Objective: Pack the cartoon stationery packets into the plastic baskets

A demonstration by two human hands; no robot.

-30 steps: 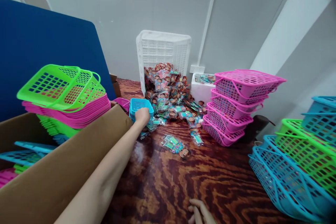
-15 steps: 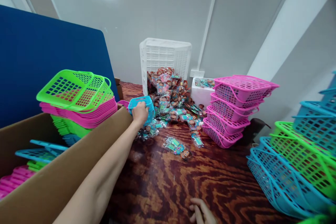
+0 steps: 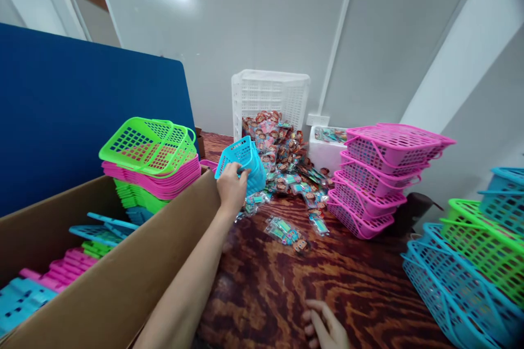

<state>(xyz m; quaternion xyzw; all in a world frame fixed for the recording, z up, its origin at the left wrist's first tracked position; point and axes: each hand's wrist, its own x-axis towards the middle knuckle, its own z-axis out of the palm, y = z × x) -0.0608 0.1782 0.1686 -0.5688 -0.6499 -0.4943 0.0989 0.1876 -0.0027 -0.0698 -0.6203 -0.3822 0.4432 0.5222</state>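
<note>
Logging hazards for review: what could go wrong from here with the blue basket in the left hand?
The left hand grips the small blue basket by one edge, tilted; it might slip onto the toy packets. The outstretched arm passes near the leaning green basket and could knock it off its stack.

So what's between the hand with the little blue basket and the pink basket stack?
In the head view, loose toy packets lie scattered on the wooden table between the left hand, gripping the little blue basket, and the pink basket stack.
</note>
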